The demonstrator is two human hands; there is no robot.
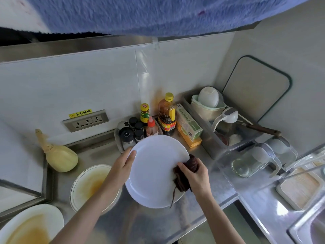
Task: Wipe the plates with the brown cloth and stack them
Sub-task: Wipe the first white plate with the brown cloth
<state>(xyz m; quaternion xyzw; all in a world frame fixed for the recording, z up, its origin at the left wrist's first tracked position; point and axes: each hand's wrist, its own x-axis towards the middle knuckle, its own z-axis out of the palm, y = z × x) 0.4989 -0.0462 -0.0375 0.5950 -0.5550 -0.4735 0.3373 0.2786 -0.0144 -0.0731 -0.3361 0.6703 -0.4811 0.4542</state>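
A steel bench point(140, 226) seen from above, through a head-worn camera. At the lower left corner of the frame sits a white plate point(29, 224) smeared with orange-brown residue. Just to its right, in the lower left-centre, lies a second stained plate point(88, 184), rimmed with a thin line. Above it, at the left-centre, a pale yellow squeeze bottle point(58, 155) lies on its side.

The left forearm rises from the bottom edge, crossing over the second stained plate. The left hand point(123, 166) grips the left rim of a clean white plate point(154, 171) at the centre of the frame, thumb lying on the plate's face, the other fingers hidden behind it. The plate is held tilted toward the camera, above the bench.

On the plate's right edge, the right hand point(195, 176) clenches a bunched brown cloth point(184, 176), pressing it against the plate's surface. Fingers curl round the wad; a loose thread hangs down over the plate's lower rim. The right forearm runs down to the bottom right-centre.

Behind the plate, at upper centre, stand sauce bottles point(167, 115) and small jars. Further right, a dish rack point(219, 124) holds bowls, and two clear jugs point(260, 159) stand beside it.
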